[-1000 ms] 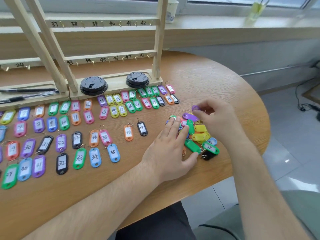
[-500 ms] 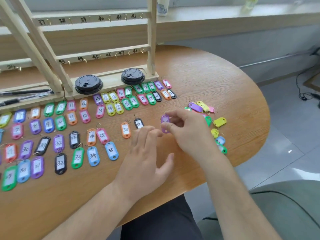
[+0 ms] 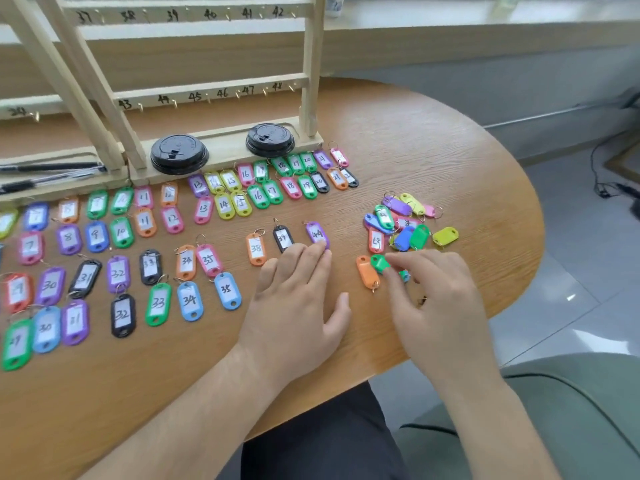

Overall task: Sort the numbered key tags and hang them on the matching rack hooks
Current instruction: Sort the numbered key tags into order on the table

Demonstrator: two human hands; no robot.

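rack [image 3: 313, 64] top cut off | leftmost tags [image 3: 6, 221] cropped | green tag [image 3: 377, 262] number hidden

Handwritten numbers 37 to 42 run along the upper rail [image 3: 194, 10] of the wooden key rack, and 43 to 47 along the lower rail [image 3: 207, 90]; the next figure is unclear. On the desk [image 3: 433, 150], paper labels read 38 on an orange tag [image 3: 256, 249], 39 on a black tag [image 3: 283, 238], 44 on a purple tag [image 3: 317, 233], 35 on a blue tag [image 3: 227, 291] and 33 on a green tag [image 3: 158, 303].
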